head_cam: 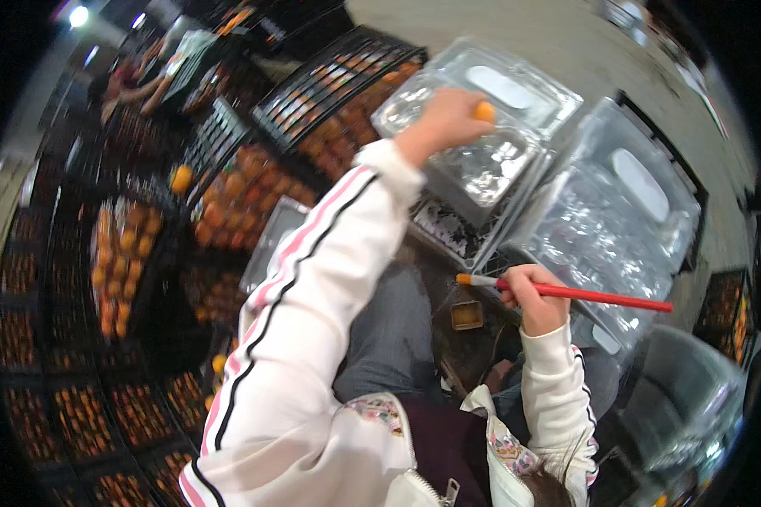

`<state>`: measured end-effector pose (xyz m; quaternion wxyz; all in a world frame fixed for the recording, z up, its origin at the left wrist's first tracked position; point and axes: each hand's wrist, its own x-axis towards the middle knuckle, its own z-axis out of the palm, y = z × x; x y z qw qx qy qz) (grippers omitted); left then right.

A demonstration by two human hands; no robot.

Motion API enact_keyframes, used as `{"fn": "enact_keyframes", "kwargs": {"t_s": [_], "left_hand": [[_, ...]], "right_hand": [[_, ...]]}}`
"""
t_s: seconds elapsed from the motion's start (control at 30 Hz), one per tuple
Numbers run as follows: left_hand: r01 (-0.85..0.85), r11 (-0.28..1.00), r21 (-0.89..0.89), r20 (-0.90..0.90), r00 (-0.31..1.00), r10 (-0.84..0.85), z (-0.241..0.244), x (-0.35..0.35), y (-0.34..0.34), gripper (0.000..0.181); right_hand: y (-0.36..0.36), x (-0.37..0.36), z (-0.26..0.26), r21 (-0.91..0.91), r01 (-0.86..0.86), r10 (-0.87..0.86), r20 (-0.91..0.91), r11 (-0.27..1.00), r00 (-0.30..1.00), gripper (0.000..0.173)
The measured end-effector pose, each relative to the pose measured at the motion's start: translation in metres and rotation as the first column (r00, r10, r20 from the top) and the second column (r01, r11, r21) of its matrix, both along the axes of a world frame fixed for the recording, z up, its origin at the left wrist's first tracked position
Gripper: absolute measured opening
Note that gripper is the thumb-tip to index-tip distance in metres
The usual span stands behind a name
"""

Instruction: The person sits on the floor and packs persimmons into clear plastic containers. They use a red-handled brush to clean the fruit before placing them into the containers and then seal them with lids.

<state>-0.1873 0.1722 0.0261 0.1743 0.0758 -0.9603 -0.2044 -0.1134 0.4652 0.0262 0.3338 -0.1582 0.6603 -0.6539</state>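
My left hand (451, 118) is stretched out over an open clear plastic clamshell box (504, 155), a small orange fruit (484, 113) in its fingertips. The box's lid (548, 104) is folded back and bears a white label. My right hand (536, 301) grips a paintbrush (615, 298) by its red handle, near the metal ferrule. The brush's orange bristles point left, above a small square tub (467, 315) with a yellowish-brown content. To the right of the first box lies another clear clamshell stack (609, 234), also with a white label.
On the left stand crates of orange fruit (247, 196), with a black slatted crate (339, 82) behind. Many dark trays of small fruit (85, 412) fill the lower left. A person's arms (133, 95) are at the far upper left. More clear plastic packaging (685, 393) lies at the lower right.
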Motion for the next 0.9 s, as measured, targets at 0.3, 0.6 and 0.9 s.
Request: {"fn": "enact_keyframes", "kwargs": {"t_s": [0.3, 0.6, 0.9], "left_hand": [[-0.407, 0.843, 0.352, -0.317, 0.796, 0.517, -0.054, 0.036, 0.058, 0.05], [-0.627, 0.622, 0.469, -0.324, 0.533, 0.781, -0.13, 0.416, 0.094, 0.017], [-0.996, -0.057, -0.062, 0.459, -0.079, 0.885, -0.146, 0.639, 0.046, 0.046]], "right_hand": [[-0.006, 0.0, -0.027, 0.047, 0.099, -0.093, -0.117, 0.994, 0.989, 0.023], [-0.01, -0.021, -0.06, 0.057, 0.076, -0.068, -0.147, 0.995, 0.987, 0.033], [-0.059, 0.014, -0.052, 0.074, -0.046, 0.063, -0.25, 0.996, 0.966, 0.032]]}}
